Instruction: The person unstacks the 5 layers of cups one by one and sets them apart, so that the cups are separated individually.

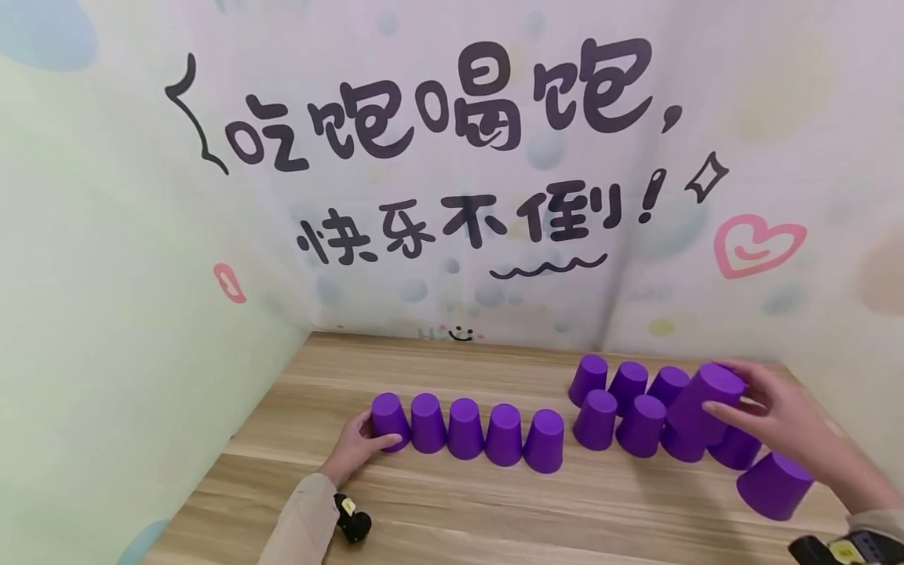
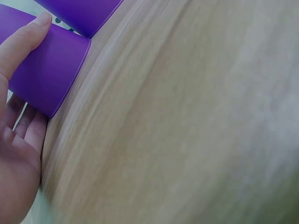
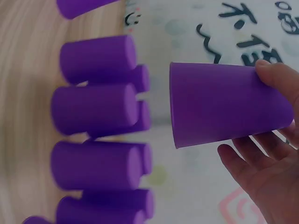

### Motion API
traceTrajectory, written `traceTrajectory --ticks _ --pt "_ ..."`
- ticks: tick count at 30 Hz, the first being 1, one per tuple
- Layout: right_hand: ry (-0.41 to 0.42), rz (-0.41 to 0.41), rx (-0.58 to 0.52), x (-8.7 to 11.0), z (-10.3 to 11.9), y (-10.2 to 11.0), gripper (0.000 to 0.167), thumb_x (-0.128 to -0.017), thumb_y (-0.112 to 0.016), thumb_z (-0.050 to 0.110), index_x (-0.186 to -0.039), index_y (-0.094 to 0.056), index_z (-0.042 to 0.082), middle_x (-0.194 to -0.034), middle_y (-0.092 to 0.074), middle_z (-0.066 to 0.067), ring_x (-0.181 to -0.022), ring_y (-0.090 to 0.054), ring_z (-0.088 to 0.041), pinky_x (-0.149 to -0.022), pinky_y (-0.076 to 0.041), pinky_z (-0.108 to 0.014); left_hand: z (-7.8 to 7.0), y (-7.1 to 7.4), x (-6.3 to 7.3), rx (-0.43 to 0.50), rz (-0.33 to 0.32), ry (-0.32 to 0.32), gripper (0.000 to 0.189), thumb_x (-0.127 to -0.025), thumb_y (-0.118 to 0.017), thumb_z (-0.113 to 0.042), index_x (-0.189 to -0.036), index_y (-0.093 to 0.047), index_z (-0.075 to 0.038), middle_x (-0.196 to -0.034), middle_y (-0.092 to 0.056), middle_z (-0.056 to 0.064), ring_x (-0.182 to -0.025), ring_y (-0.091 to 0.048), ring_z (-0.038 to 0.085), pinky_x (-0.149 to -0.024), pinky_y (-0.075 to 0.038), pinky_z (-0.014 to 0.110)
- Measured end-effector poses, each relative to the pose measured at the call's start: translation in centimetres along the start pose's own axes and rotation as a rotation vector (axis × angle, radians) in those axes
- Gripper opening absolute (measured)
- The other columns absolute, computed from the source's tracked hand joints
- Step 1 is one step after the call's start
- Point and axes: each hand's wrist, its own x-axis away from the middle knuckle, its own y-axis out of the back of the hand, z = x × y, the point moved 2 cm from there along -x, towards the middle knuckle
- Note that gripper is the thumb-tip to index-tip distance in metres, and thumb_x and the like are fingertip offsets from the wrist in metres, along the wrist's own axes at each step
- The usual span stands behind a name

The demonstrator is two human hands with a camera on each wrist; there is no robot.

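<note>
In the head view my left hand (image 1: 355,449) grips the purple cup (image 1: 388,414) at the left end of a front row of upside-down cups. Its thumb lies across the near side of that cup (image 2: 53,70) in the left wrist view, with the fingers around the far side. My right hand (image 1: 787,412) holds another purple cup (image 1: 706,400) by its narrow closed end, mouth down, raised over the group at the right. Seen from the right wrist, this cup (image 3: 219,105) hangs above the standing cups (image 3: 93,109), thumb on one side and fingers on the other.
Beside the left hand's cup stand several more purple cups (image 1: 464,430) in line. At the right, several cups form a back row (image 1: 627,384) and a front row (image 1: 641,428); one cup (image 1: 775,488) stands nearer. A printed cloth (image 1: 452,298) hangs behind the wooden table (image 1: 452,518).
</note>
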Motion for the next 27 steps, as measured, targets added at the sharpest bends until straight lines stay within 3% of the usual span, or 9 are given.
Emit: traceTrajectory --ticks 7,13,17,27 --pt "-0.083 0.017 0.006 4.0 -4.3 -1.0 0.045 -0.073 -0.068 -0.003 -0.112 -0.046 -0.003 -0.094 -0.048 0.030 -0.080 -0.052 0.010 -0.060 -0.048 -0.012 0.1 0.1 0.0 0.008 -0.004 0.011 0.064 -0.071 -0.074 -0.013 -0.126 -0.044 0.004 -0.118 -0.052 0.019 -0.109 -0.049 0.030 -0.094 -0.040 0.039" --pt "-0.057 -0.024 -0.025 5.9 -6.3 -2.2 0.047 -0.067 -0.070 -0.008 -0.106 -0.050 0.010 -0.093 -0.049 0.029 -0.081 -0.050 0.013 -0.061 -0.044 -0.005 0.3 0.1 0.0 0.010 -0.010 0.028 0.069 -0.071 -0.075 -0.015 -0.128 -0.041 0.002 -0.121 -0.051 0.019 -0.111 -0.048 0.030 -0.095 -0.039 0.040" --pt "-0.012 -0.054 -0.033 6.6 -6.7 -2.8 0.050 -0.064 -0.070 -0.012 -0.107 -0.050 0.003 -0.097 -0.048 0.029 -0.087 -0.046 0.017 -0.066 -0.040 0.000 0.3 0.0 -0.2 0.013 -0.005 0.020 0.069 -0.071 -0.075 -0.016 -0.128 -0.041 0.001 -0.121 -0.050 0.019 -0.111 -0.048 0.031 -0.095 -0.038 0.040" --pt "-0.080 -0.074 0.097 7.8 -7.4 -4.0 0.053 -0.066 -0.074 -0.002 -0.109 -0.045 -0.007 -0.097 -0.040 0.035 -0.084 -0.042 0.018 -0.066 -0.036 0.002 0.6 0.1 -0.1 0.006 -0.014 0.027 0.066 -0.072 -0.074 -0.015 -0.127 -0.043 0.003 -0.120 -0.051 0.020 -0.110 -0.048 0.031 -0.094 -0.039 0.040"
